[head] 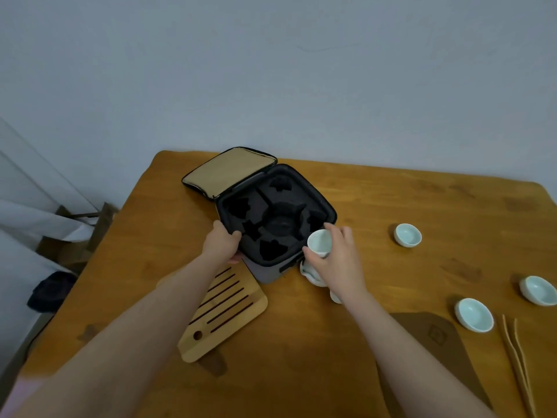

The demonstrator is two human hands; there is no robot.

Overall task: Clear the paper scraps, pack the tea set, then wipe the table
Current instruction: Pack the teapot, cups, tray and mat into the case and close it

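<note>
wooden table bears an open case, slatted tray, three cups, tongs and a brown mat.

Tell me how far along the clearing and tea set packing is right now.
Done: no paper scraps show on the table, and the case lies open. In hand: the left hand grips the case's edge while the right hand holds a cup at its near edge; every foam slot looks empty. Left: three cups, white pieces under the right hand, the bamboo tray and tongs to pack, then wiping.
</note>
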